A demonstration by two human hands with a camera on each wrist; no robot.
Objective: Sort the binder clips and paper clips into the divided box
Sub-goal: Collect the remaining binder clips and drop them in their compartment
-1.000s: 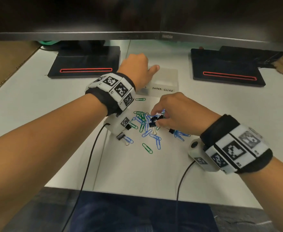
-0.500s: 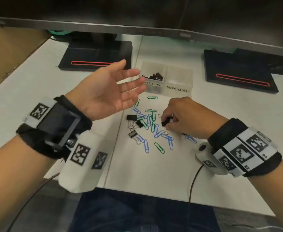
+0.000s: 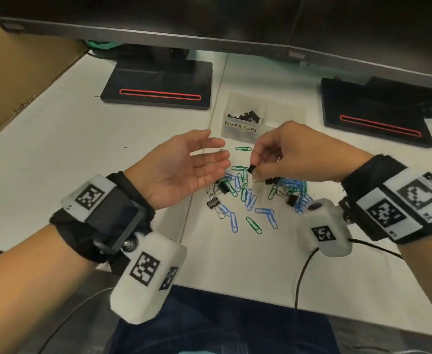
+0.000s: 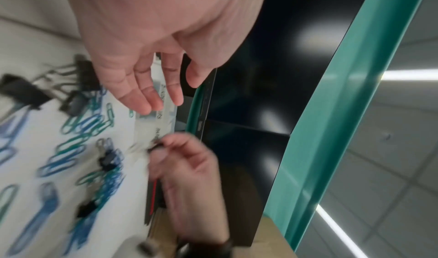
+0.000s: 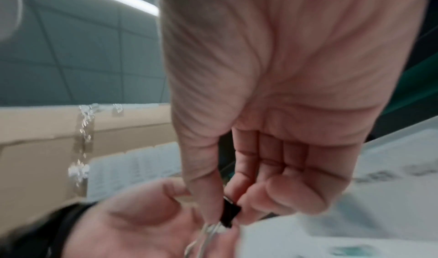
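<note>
A: Binder clip (image 3: pixel 252 169), black, pinched between thumb and fingertips of the right hand (image 3: pixel 296 155), held in the air above the pile, just beside the left hand's fingertips. Its wire handles hang down under the fingers (image 5: pixel 249 200) in the right wrist view.

B: Left hand?

A: Left hand (image 3: pixel 184 169) palm up, fingers straight and relaxed, holding nothing. Clip not touching it as far as the head view shows. Right wrist view is blurred, so contact there is hard to call.

B: Box?

A: Divided box (image 3: pixel 238 135), translucent, at the back of the white table (image 3: pixel 82 154), between two black monitor stands (image 3: pixel 158 83). Left compartment reads "BINDER CLIPS" and has several black binder clips (image 3: pixel 245 116) in it. Right compartment's label is covered by the right hand; cannot tell what lies inside.

B: Loose stuff?

A: Paper clips (image 3: pixel 248 198), blue and green, scattered in front of the box with one green one (image 3: pixel 243 148) lying apart nearer the box. More black binder clips among them, e.g. one (image 3: pixel 213 202) at the near left edge of the pile and one (image 3: pixel 292 200) on the right. Part of the pile is hidden under the right hand and its wrist camera (image 3: pixel 325 228). Count not readable.

B: Left wrist view?

A: Smeared by motion. Shows the left fingers (image 4: pixel 142 97) spread open and the right hand (image 4: pixel 187 168) with something dark at its fingertips, clip shape not clear. Monitor edge cuts off the top of the head view.
</note>
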